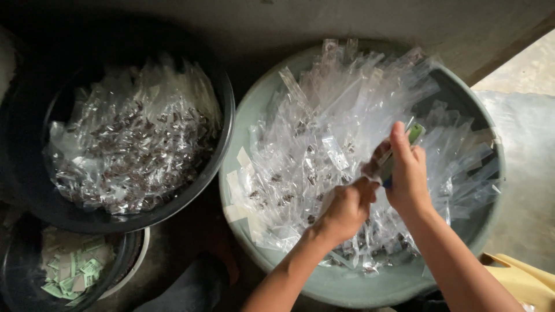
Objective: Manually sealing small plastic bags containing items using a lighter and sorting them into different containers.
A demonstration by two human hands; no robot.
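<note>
Pinching a green-topped clear packet [399, 156], both hands' grips, left [347, 211] and right [407, 173], close above the grey-green basin [347, 286].

- The lower rim of the grey-green basin [347, 292] is cut off by the bottom edge, and its floor is buried under clear plastic sachets [324, 133].
- The object held in the right hand [408, 173] is mostly covered by the fingers; only a green tip [415, 133] is seen.
- What the left hand [346, 211] pinches cannot be told.
- The small dark contents of the sachets are too small to identify.
- The small tub of green-and-white slips [72, 271] is cut off at the corner.
- A yellow object [523, 280] is cropped at the right.
</note>
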